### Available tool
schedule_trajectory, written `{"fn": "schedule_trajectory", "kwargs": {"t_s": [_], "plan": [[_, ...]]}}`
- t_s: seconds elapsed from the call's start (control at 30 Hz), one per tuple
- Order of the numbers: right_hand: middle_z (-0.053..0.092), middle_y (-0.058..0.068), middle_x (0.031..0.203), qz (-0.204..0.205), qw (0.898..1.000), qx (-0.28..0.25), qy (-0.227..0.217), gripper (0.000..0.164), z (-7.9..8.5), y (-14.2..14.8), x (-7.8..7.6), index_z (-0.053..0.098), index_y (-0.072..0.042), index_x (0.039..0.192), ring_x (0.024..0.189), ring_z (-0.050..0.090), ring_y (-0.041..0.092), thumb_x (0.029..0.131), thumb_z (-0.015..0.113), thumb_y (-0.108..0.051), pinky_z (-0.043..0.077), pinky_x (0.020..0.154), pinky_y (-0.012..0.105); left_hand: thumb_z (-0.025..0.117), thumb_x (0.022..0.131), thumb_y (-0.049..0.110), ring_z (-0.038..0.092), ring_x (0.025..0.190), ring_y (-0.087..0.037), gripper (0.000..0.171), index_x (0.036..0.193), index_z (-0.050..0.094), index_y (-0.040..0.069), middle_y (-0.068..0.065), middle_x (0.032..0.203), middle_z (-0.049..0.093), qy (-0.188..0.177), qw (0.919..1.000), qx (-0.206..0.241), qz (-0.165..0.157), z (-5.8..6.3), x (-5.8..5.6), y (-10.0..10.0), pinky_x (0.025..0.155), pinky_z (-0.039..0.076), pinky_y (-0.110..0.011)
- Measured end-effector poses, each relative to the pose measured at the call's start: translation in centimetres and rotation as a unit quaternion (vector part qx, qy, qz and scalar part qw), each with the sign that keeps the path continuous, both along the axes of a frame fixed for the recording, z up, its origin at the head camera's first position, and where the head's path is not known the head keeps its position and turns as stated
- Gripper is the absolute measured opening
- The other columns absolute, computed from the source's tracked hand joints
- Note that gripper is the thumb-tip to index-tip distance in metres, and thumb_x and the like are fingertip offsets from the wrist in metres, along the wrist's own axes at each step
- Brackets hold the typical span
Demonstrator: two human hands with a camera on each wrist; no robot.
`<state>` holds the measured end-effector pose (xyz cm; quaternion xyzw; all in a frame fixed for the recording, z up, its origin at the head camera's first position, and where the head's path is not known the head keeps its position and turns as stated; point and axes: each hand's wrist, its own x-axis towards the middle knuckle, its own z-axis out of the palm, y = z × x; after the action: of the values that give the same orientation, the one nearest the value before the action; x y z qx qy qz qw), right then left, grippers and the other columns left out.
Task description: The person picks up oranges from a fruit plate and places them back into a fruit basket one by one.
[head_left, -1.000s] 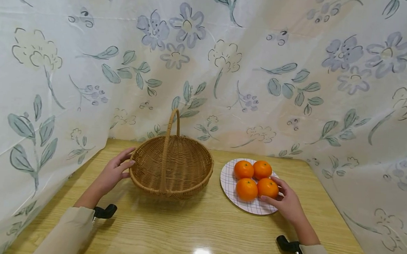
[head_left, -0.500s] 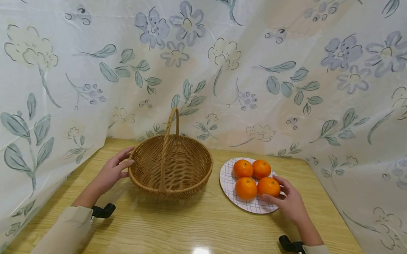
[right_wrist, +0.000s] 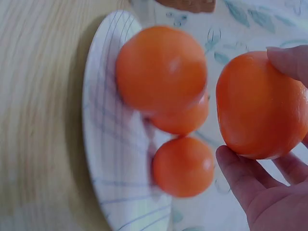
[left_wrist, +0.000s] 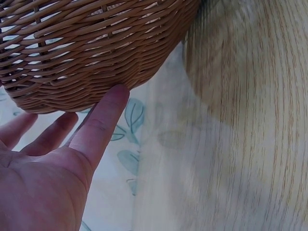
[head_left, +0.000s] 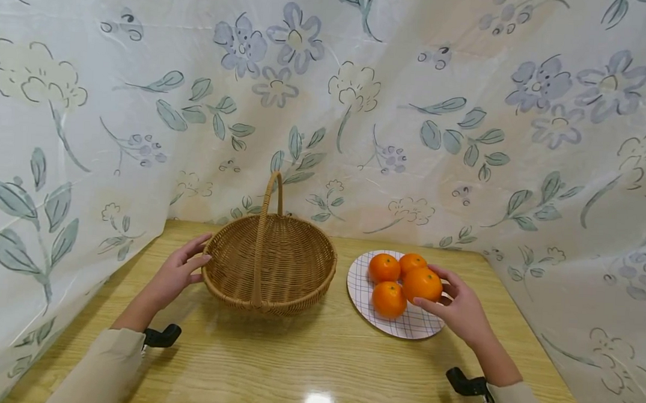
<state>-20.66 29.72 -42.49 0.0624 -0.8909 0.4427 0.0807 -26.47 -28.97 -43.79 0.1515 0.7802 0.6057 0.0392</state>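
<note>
My right hand pinches an orange between thumb and fingers. In the right wrist view that orange hangs off the plate, apart from the other fruit. Three more oranges sit on the round white checked plate: one at the left, one in front and one partly hidden at the back. At the left, the fingertips of my left hand touch the rim side of a wicker basket with a tall handle. The left wrist view shows straight fingers against the basket's woven wall.
Basket and plate stand side by side on a pale wooden table. A floral sheet hangs behind the table and along both sides. A black wrist-camera mount sticks out from the left sleeve, another mount from the right.
My right hand has raised the front right orange off the plate, a little up and to the left. The left hand stays at the basket's rim.
</note>
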Motion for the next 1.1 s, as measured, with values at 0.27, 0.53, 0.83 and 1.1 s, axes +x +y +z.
{"fn": "schedule_trajectory", "kwargs": {"t_s": [0.27,0.53,0.83,1.1], "plan": [[0.050,0.012,0.151,0.034,0.999,-0.017,0.001,0.086,2.3,-2.0,-0.6,0.044,-0.017,0.155,0.125,0.061,0.037,0.083,0.086,-0.040,0.059,0.090,0.024,0.046,0.111,0.031,0.046,0.137,-0.042,0.066,0.166,0.016,0.011,-0.030,0.163,0.023,0.002,1.0000,0.000,0.002,-0.1,0.0,-0.1,0.090,0.059,-0.028],[0.049,0.012,0.152,0.062,0.996,-0.064,-0.014,0.083,4.5,-4.3,-1.2,0.045,-0.019,0.154,0.130,0.058,0.040,0.084,0.086,-0.035,0.061,0.090,0.030,0.046,0.111,0.030,0.043,0.139,-0.045,0.065,0.166,0.016,0.011,-0.029,0.163,0.023,-0.001,1.0000,-0.002,0.005,0.0,0.3,0.0,0.090,0.059,-0.027],[0.056,0.009,0.145,0.086,0.994,-0.066,-0.015,0.079,5.7,-7.1,-2.7,0.050,-0.023,0.150,0.125,0.062,0.036,0.082,0.088,-0.035,0.060,0.096,0.044,0.047,0.111,0.031,0.043,0.139,-0.045,0.066,0.166,0.016,0.011,-0.029,0.164,0.023,-0.003,1.0000,0.002,0.002,-0.1,0.2,0.1,0.090,0.059,-0.027],[0.059,0.008,0.141,0.109,0.987,-0.108,-0.039,0.079,6.8,-10.2,-3.7,0.054,-0.029,0.147,0.121,0.064,0.034,0.078,0.092,-0.032,0.064,0.084,0.040,0.048,0.110,0.030,0.042,0.140,-0.049,0.066,0.165,0.017,0.011,-0.029,0.163,0.025,-0.006,0.9999,0.002,0.008,-0.1,0.0,0.0,0.090,0.060,-0.028]]}}
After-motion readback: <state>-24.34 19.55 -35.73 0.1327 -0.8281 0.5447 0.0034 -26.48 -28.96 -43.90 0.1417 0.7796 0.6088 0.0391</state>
